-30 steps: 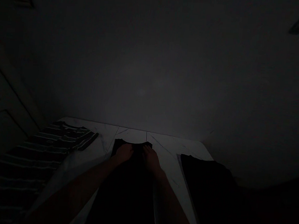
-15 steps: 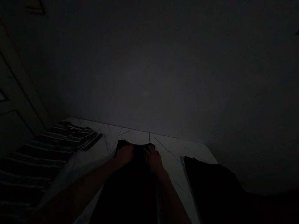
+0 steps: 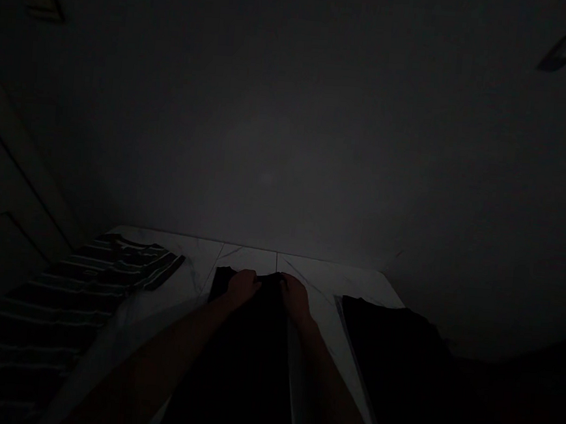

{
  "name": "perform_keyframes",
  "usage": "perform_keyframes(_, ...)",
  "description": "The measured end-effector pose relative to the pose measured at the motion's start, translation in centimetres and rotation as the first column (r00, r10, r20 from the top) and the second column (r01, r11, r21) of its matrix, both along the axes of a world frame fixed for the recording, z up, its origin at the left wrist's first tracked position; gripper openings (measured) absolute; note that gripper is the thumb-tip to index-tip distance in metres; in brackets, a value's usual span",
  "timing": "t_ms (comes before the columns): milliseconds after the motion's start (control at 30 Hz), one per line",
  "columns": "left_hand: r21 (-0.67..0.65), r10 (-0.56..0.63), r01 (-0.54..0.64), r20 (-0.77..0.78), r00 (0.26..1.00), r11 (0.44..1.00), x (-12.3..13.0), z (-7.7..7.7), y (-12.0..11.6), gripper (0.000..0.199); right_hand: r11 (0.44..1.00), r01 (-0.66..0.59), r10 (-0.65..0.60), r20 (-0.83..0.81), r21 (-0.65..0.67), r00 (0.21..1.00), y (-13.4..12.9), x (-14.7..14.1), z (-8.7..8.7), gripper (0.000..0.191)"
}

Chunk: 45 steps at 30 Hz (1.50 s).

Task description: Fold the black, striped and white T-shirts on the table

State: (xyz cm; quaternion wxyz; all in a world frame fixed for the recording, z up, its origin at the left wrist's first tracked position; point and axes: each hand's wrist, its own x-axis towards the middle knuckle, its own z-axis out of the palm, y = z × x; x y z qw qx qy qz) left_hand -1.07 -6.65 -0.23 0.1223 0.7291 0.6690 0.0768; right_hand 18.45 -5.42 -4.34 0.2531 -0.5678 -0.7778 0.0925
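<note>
A long black garment [image 3: 246, 359] lies flat on a pale marbled surface in front of me; the dim light hides what kind it is. My left hand [image 3: 244, 287] is closed on its far edge, left of the middle. At the far right corner, my right hand [image 3: 296, 298] has its fingers curled over the same edge. On the left lies a dark striped short-sleeved shirt [image 3: 75, 300]. A second black piece of clothing [image 3: 399, 358] is spread out on the right, apart from my hands.
Marbled tiles [image 3: 317, 280] with thin joints lie beneath the clothes and meet a plain wall [image 3: 270, 119]. A panelled door [image 3: 0, 196] stands at the left. Small fixtures hang high on both sides. The room is very dark.
My right hand's fingers have gone from lying spread on the garment to curling over its far edge. My left hand has shifted slightly towards that edge. The view has turned slightly.
</note>
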Motion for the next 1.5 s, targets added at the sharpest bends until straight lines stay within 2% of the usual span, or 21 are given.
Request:
perform_keyframes(133, -0.015, 0.002, -0.002, 0.019, 1.0, 1.0, 0.0, -0.2, 0.4, 0.021, 0.999, -0.03, 0.032, 0.042, -0.034, 0.999, 2.8, 0.0, 1.1, 0.031)
perform_keyframes(233, -0.027, 0.016, -0.015, 0.029, 0.999, 1.0, 0.1, -0.2, 0.5, 0.018, 0.997, -0.063, 0.066, 0.058, -0.044, 0.996, 4.2, -0.2, 1.1, 0.025)
perform_keyframes(400, -0.04, 0.027, -0.025, 0.034, 0.999, 0.999, 0.3, -0.1, 0.7, 0.014, 0.992, -0.119, 0.121, 0.043, -0.046, 0.992, 4.8, 0.1, 0.2, 0.02)
perform_keyframes(700, -0.034, -0.048, 0.05, 0.052, 0.997, 0.998, 0.4, -0.1, 1.3, 0.027, 0.992, -0.118, 0.118, -0.01, -0.05, 0.993, 6.1, 0.9, -1.4, 0.018)
perform_keyframes(1100, 0.003, -0.098, 0.099, 0.141, 0.985, 0.995, 0.5, -0.8, 1.0, 0.03, 0.984, -0.176, 0.175, -0.014, -0.029, 0.984, 6.0, 0.8, -1.9, 0.021)
perform_keyframes(1233, 0.003, -0.11, 0.111, 0.183, 0.977, 0.994, 0.2, -0.6, 1.0, 0.029, 0.989, -0.141, 0.141, 0.003, -0.041, 0.99, 6.1, 0.8, -2.1, 0.021)
perform_keyframes(1400, -0.026, -0.127, 0.135, 0.191, 0.973, 0.991, -1.0, -0.3, 1.0, 0.015, 0.993, -0.102, 0.104, 0.03, -0.064, 0.994, 5.8, 0.4, -1.4, 0.021)
perform_keyframes(1500, -0.026, -0.126, 0.133, 0.189, 0.974, 0.991, -1.7, -0.3, 0.8, 0.019, 0.994, -0.081, 0.085, 0.047, -0.07, 0.995, 5.4, 0.1, -1.0, 0.022)
